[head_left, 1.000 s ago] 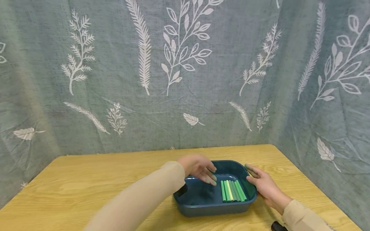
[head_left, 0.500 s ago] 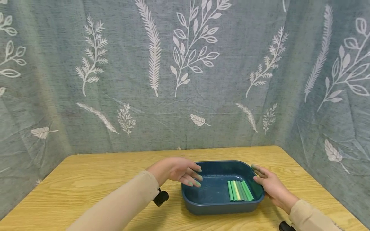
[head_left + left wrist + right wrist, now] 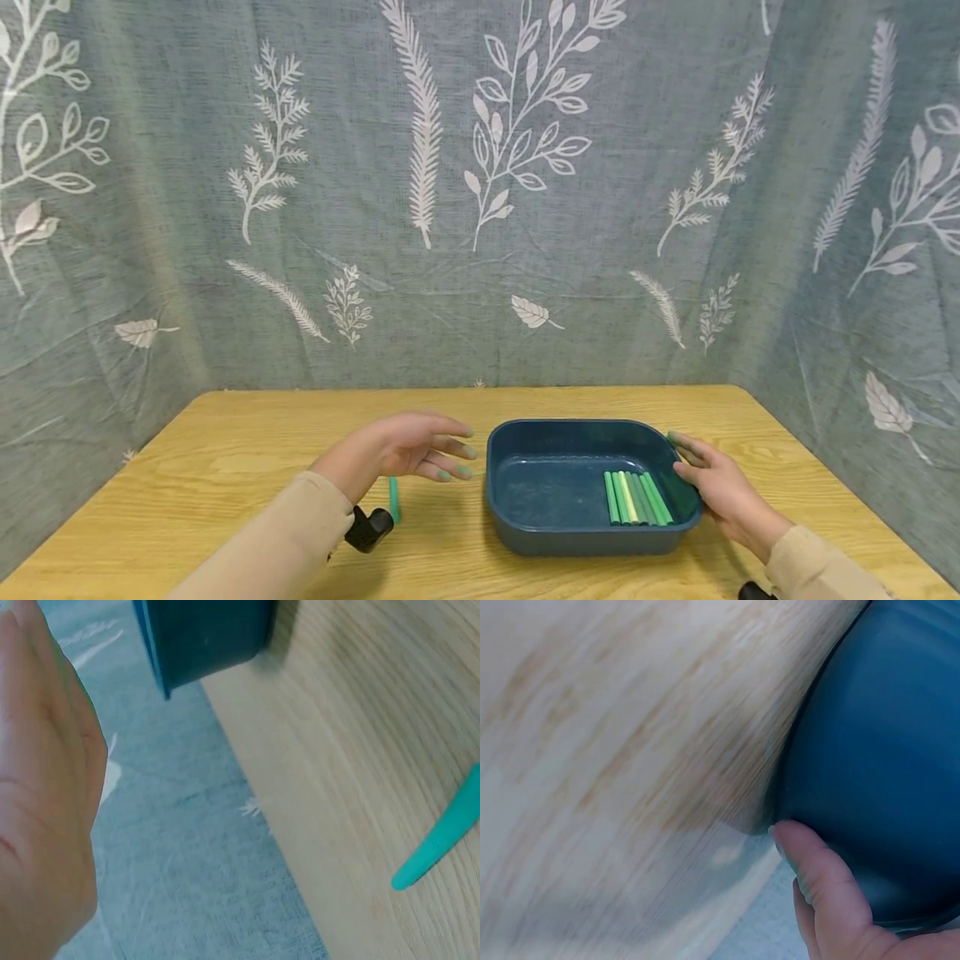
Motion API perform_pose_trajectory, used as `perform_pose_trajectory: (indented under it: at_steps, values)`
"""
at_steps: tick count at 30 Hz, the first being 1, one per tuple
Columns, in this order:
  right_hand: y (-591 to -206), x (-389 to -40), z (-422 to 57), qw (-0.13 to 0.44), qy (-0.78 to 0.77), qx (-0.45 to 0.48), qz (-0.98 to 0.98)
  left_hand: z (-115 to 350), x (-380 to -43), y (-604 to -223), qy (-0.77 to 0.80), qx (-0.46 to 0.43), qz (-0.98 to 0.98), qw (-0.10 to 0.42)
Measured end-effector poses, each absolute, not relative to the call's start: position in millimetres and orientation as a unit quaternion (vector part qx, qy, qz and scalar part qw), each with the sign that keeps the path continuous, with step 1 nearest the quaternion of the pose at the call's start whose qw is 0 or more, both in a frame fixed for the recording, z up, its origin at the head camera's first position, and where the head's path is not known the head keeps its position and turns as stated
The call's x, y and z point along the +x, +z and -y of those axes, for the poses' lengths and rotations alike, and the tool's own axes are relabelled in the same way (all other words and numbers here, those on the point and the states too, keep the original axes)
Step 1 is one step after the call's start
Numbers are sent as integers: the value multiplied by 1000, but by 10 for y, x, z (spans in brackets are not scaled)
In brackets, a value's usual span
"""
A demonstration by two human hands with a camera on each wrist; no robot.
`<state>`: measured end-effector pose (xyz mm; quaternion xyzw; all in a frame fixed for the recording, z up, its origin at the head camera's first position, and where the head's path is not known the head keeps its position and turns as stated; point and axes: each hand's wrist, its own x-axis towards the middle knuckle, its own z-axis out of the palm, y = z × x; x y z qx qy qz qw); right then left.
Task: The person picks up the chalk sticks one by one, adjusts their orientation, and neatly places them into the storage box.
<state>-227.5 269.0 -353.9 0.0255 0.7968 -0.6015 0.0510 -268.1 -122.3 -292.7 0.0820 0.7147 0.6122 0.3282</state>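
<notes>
My left hand (image 3: 416, 446) hovers left of a dark blue rectangular bin (image 3: 581, 543), fingers extended toward it and holding nothing. A slim green stick (image 3: 394, 500) lies on the table below that hand, partly hidden by it; the left wrist view shows the rounded end of the teal-green stick (image 3: 435, 838). At the bin's right side, my right hand (image 3: 723, 487) rests against the rim with its fingers fairly straight. The right wrist view has a digit touching the bin's wall (image 3: 885, 750). Inside the bin, several green and yellow sticks (image 3: 636, 498) lie side by side at the right.
The wooden table (image 3: 262, 450) reaches back to a grey-green curtain (image 3: 450, 333) with white leaf prints, which also hangs along both sides. A black wrist camera (image 3: 367, 529) sits below the left wrist.
My left hand has moved left out of the bin to over the table, bringing a green stick into view beneath it. The right hand stays at the bin's rim. The head view has turned slightly left.
</notes>
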Motion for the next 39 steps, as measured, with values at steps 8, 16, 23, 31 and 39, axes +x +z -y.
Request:
perform_pose_trajectory:
  at_steps: [8, 16, 23, 31, 39]
  values:
    - [-3535, -2255, -2697, 53, -604, 23, -795, 1388, -2619, -2944, 626, 88, -706, 318]
    - [-3560, -2254, -2704, 62, -606, 29, -793, 1599, -2552, -3105, 624, 72, -715, 307]
    - [-3525, -2272, -2734, 55, -598, 17, -799, 1826, -2584, -3176, 613, 50, -741, 270]
    - [-3506, -2278, -2725, 59, -598, 10, -799, 1994, -2654, -3358, 584, -40, -768, 259]
    - [-3509, -2266, -2716, 68, -599, 16, -798, 2009, -2666, -3500, 540, -76, -794, 270]
